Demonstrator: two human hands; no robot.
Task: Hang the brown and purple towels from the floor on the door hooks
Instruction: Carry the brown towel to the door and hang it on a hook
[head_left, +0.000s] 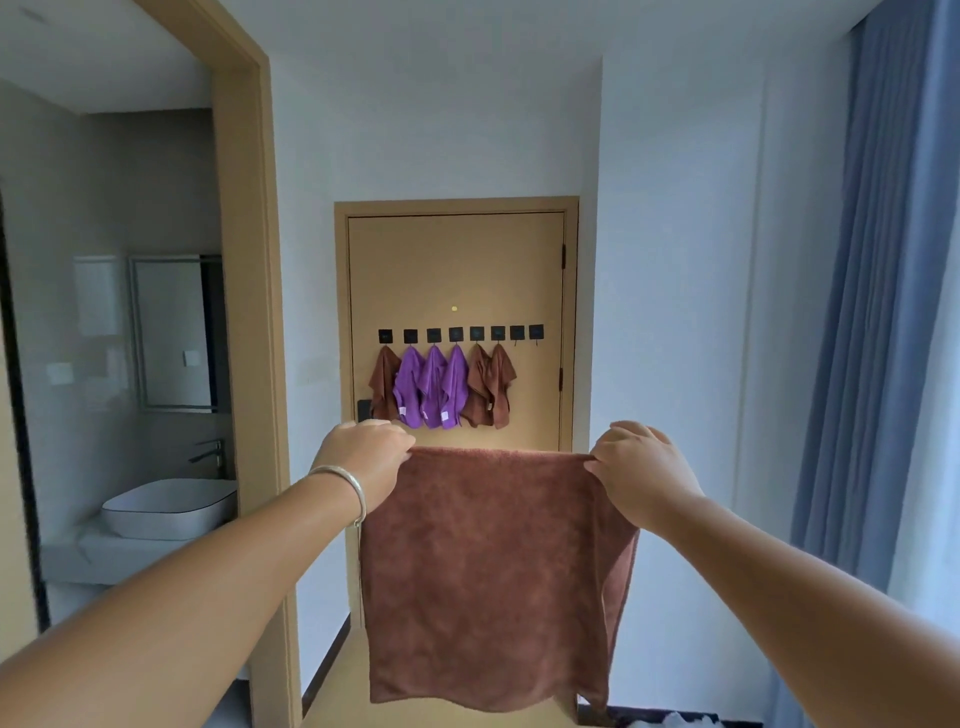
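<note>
The left hand pinches the top left corner of a brown towel. Its fingers are curled over the edge, so this grip is clamped on the cloth. A silver bracelet sits on that wrist.

The towel hangs down flat between the two grips, spread wide like a little curtain. It looks soft and fluffy. It bends and flops with ease, and it is likely light, since it hangs from just a few fingers. It will not break if it drops. The top edge is pulled nearly straight, and the bottom sags and curls a bit at the right.

The right hand pinches the top right corner in the same way, so this grip is clamped on the towel too.

Far past both grips and a little above them is the door with a row of black hooks. Six hooks hold small towels: one brown towel on the far left, three purple towels, then two more brown ones. The two hooks on the right look bare.

I think a good place to hold is near the middle of the top edge or at one corner, bunched up, so a fold can slip over a bare hook. Soft cloth can slide off, so it should hang evenly.
</note>
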